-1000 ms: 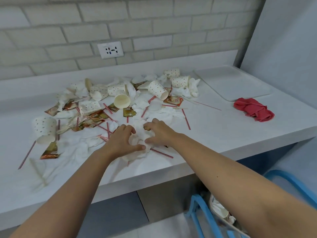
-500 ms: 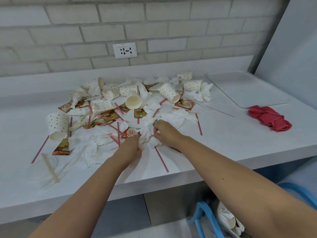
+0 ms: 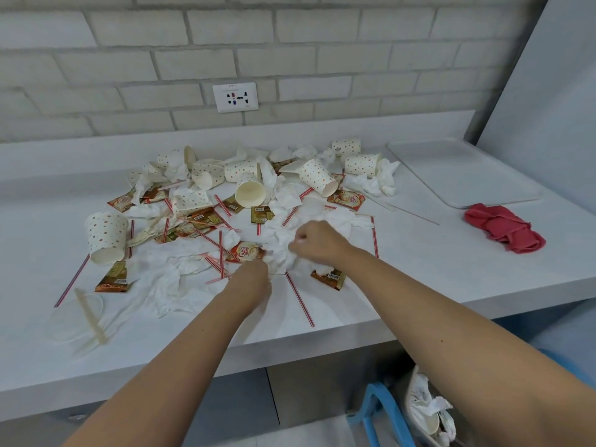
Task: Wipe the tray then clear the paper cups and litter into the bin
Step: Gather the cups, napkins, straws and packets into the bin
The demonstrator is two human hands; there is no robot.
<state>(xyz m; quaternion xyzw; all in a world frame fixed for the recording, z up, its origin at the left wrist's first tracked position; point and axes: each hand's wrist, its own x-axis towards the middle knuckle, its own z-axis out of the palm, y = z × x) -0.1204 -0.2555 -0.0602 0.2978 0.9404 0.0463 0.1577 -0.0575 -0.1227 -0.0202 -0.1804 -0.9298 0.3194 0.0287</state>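
Note:
Both hands meet over a wad of crumpled white tissues (image 3: 283, 250) in the middle of the white counter. My left hand (image 3: 251, 279) closes on the tissues from the near side; my right hand (image 3: 317, 241) pinches them from the right. Behind lies a heap of spotted paper cups (image 3: 317, 177), more tissues, red-striped straws (image 3: 300, 300) and brown creamer sachets (image 3: 246, 251). One cup (image 3: 106, 237) lies apart at the left. The white tray (image 3: 461, 172) sits at the back right with a red cloth (image 3: 503, 232) just in front of it. The bin (image 3: 429, 414) stands below the counter, holding tissues.
A brick wall with a socket (image 3: 235, 97) backs the counter. A grey panel (image 3: 548, 91) closes the right side. A clear lid (image 3: 77, 314) and a pale stirrer (image 3: 90, 317) lie near the counter's front left. A blue frame (image 3: 380, 414) stands beside the bin.
Both hands slid further from the counter's front edge into the heap, gathering tissues between them. My view shifted left, so tray and cloth now sit further right.

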